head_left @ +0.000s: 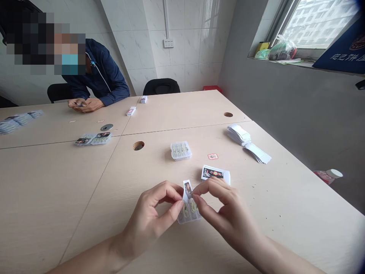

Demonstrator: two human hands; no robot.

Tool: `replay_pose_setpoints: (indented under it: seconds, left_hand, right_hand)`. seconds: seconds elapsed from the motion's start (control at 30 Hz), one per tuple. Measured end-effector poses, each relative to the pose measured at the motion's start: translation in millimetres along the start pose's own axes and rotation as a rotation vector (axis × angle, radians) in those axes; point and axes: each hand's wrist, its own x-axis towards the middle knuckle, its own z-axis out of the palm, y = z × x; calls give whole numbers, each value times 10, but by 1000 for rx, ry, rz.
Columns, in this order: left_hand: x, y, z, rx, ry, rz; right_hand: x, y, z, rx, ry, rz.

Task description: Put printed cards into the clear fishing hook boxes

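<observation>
A small white label with a dark printed patch (187,187) is held upright between my two hands. My left hand (159,209) pinches its left side between thumb and fingertips. At its right edge, the thumb and index finger of my right hand (222,201) are closed on it. Just below the label, a clear compartment box (188,217) with coiled yellowish lines lies on the table, partly covered by my fingers. Behind my right hand is a stack of printed cards (213,173). Farther back stands another clear box (181,151) with small items inside.
On the pale table (159,114), white cards (239,135) fan out at right and clear boxes (94,139) lie at left. A person in a blue jacket (107,76) sits across. Cable holes (138,145) pierce the tabletop. A bottle (327,175) stands beyond the right edge.
</observation>
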Motion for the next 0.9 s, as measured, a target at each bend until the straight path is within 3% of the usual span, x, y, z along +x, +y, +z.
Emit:
replay_pose_setpoints:
  seconds: [0.2,0.4,0.6,0.9]
  left_hand:
    - [16,-16,-20,-290,-36,-134]
    - [43,-87,-30,-459,-39,-148]
    - [45,-40,-30,-516,-15,-203]
    - [70,-59,-55,-545,47,-253]
  right_hand:
    - [15,32,-17,256,-80,206]
    - [25,53,-29,490,-123,298]
    - [42,30,-74,669,-118,428]
    - [65,109,-67,863,-49,506]
